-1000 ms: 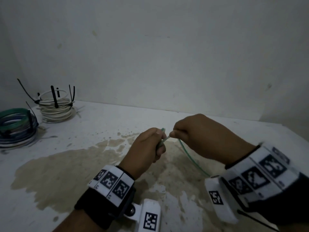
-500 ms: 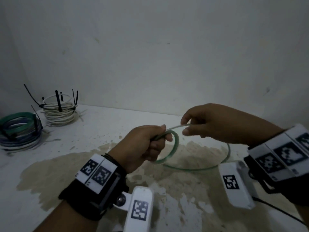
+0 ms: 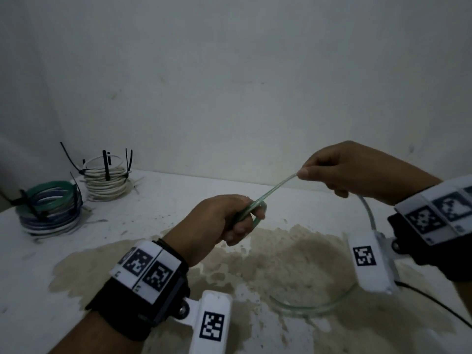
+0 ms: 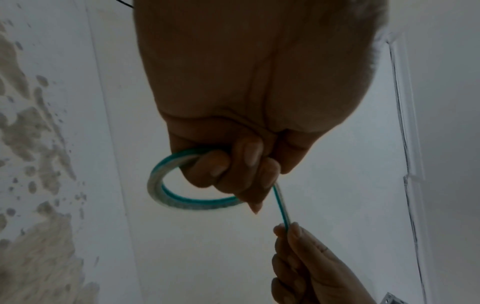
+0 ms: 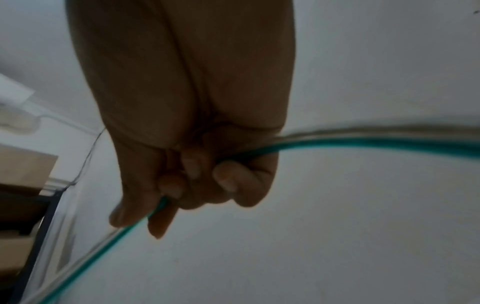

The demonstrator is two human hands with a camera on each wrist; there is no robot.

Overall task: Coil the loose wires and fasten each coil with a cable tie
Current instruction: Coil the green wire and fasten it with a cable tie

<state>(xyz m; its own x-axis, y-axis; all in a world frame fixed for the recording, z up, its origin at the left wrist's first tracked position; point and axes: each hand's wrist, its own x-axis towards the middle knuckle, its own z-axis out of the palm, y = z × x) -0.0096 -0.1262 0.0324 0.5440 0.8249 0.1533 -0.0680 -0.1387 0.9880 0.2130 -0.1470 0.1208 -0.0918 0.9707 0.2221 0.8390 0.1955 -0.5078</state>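
One glossy green-striped wire (image 3: 270, 192), taut

A white table (image 3: 178, 190) meets a pale wall along its far edge, and a broad tan stain (image 3: 286, 256) spreads over its middle and near part, with small specks scattered around the stain's rim. At the far left stands a white wire coil (image 3: 106, 181), bound by black cable ties (image 3: 105, 164) whose tails stick upward. Just beside it, nearer the left edge, rests a green, blue and white wire coil (image 3: 51, 210), also strapped with black ties. A curved stretch of the green-and-clear wire (image 3: 314, 308) sags down to the stained area at the near right; whether it touches the top cannot be told.
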